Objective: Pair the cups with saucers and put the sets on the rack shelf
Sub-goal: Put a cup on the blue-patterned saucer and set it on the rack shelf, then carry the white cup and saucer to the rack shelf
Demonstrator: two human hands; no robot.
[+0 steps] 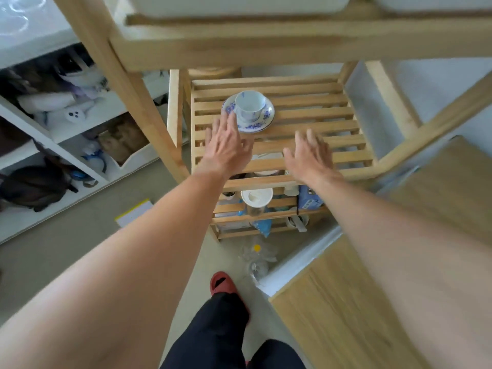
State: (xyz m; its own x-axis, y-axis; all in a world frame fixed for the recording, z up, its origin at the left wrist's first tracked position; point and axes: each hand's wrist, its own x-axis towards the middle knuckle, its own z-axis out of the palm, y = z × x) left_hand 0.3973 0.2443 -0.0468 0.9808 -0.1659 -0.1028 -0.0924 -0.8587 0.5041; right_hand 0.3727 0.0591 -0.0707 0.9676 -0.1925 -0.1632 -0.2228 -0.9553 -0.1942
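A white cup (250, 105) with blue markings stands upright on a blue-flowered white saucer (259, 123), toward the back left of the slatted wooden rack shelf (319, 121). My left hand (229, 143) hovers just in front of the saucer, fingers spread, its fingertips near or over the saucer's left rim, holding nothing. Over the shelf's front middle, my right hand (310, 153) is open and flat, apart from the set. Both forearms reach in from below.
A higher wooden shelf beam (266, 41) hangs over the rack. Lower shelves hold a white lid (257, 197), jars and a blue box (310, 199). White shelving with bags (34, 182) stands left, a wood-topped counter (439, 203) right. Clear bottles (257, 258) lie on the floor.
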